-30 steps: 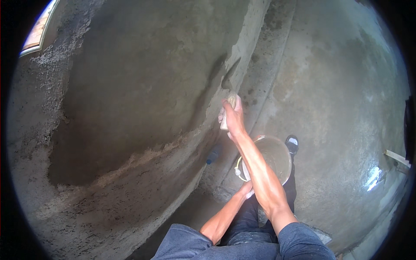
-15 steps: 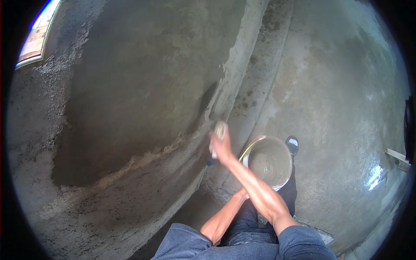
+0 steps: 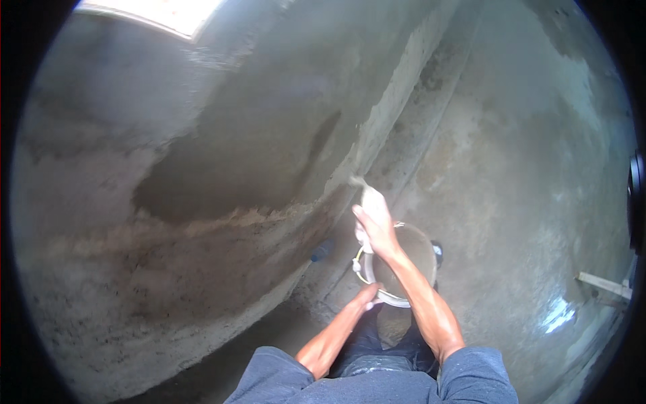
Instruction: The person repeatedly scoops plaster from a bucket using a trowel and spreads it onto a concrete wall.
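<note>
Bucket (image 3: 397,302): before the legs (image 3: 364,334) | left hand (image 3: 370,295) clasping near rim (image 3: 387,296) | right hand (image 3: 374,217) wrapped round blurred hand tool (image 3: 360,182) by wall (image 3: 249,148), contact unclear | I'd guess bucket stiff, heavy if full: hold rim; tool light: fist grip

Harsh daylight fills a window (image 3: 151,12) at the upper left of my view, its brightness washing out whatever lies beyond. A small blue object (image 3: 321,251), too blurred to identify, lies low to my left. To my right spreads a grey concrete floor (image 3: 498,209), blotched with paler and darker stains, where a white patch of glare (image 3: 558,315) shines. Just above the glare is a pale strip (image 3: 605,285), near a dark form (image 3: 634,202) at the far-right rim.
</note>
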Demonstrator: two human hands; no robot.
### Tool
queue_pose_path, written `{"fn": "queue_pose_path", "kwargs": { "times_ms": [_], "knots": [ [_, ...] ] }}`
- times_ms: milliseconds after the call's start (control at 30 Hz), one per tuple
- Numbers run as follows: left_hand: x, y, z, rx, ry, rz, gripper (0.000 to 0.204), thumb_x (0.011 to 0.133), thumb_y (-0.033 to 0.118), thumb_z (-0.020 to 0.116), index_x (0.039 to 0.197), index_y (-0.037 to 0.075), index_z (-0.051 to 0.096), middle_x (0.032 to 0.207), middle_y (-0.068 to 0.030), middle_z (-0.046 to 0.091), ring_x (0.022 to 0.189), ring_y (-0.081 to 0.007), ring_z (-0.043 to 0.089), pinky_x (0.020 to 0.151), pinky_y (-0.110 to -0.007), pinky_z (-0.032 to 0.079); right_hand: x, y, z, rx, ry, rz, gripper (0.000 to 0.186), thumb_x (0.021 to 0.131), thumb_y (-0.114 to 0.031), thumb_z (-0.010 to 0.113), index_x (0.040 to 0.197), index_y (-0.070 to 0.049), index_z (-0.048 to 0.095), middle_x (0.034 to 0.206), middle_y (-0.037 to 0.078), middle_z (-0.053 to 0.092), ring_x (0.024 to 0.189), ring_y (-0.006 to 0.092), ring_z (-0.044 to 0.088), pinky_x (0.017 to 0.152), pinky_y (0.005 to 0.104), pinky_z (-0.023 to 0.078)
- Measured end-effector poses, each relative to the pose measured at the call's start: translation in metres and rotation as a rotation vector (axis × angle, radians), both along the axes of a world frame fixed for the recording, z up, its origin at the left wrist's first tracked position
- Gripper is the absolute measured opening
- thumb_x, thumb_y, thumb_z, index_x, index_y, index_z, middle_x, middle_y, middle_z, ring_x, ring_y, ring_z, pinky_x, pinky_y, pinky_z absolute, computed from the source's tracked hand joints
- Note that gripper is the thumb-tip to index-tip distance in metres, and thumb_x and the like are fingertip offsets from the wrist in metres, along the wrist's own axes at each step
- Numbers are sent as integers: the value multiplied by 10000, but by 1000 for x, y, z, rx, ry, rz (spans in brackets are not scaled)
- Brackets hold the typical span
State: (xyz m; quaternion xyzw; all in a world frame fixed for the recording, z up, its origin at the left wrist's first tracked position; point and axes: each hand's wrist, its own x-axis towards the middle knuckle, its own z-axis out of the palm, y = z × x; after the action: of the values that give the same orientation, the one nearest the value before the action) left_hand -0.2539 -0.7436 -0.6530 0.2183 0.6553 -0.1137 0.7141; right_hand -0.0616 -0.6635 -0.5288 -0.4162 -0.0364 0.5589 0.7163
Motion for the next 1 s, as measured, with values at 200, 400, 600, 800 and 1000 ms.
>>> {"fn": "queue_pose_path", "kwargs": {
  "times_ms": [200, 400, 600, 800, 1000],
  "knots": [
    [7, 23, 89, 434, -48, -286, 163, 787, 187, 571, 747, 41, 631, 669, -59, 584, 553, -145, 543, 483, -314, 448, 36, -177, 57, -344, -225, -18, 450, 902, -148, 572, 1317, -76, 414, 715, -20, 468, 497, 59, 427, 407, 210, 372],
    [53, 27, 225, 1024, 155, -591, 313, 756, 268, 564, 764, -32, 651, 701, -194, 644, 706, -257, 656, 638, -420, 496, 78, -324, 148, -398, -534, 7, 578, 879, -265, 602, 1375, -95, 358, 669, -14, 469, 491, 75, 460, 409, 218, 406],
    [98, 35, 309, 1716, -355, -448, 353, 740, 247, 569, 969, -14, 631, 749, -213, 621, 665, -323, 615, 645, -420, 499, 66, -342, 190, -310, -666, -148, 558, 904, -262, 586, 1365, -50, 353, 661, -14, 469, 492, 70, 460, 407, 212, 402],
    [148, 66, 361, 1396, -275, -660, 357, 718, 101, 542, 1052, 41, 652, 745, -53, 629, 646, -172, 574, 608, -337, 476, 71, -327, 219, -158, -754, -76, 512, 935, -335, 557, 1325, -42, 402, 699, -2, 486, 526, 70, 465, 448, 220, 421],
    [141, 84, 454, 1437, -761, -505, 360, 722, 1, 544, 1054, 32, 679, 701, 39, 569, 633, -39, 493, 552, -233, 397, 85, -321, 255, -152, -1326, 120, 292, 943, -217, 552, 1136, -13, 473, 744, 62, 548, 633, 130, 583, 563, 297, 479]
  ]
}}
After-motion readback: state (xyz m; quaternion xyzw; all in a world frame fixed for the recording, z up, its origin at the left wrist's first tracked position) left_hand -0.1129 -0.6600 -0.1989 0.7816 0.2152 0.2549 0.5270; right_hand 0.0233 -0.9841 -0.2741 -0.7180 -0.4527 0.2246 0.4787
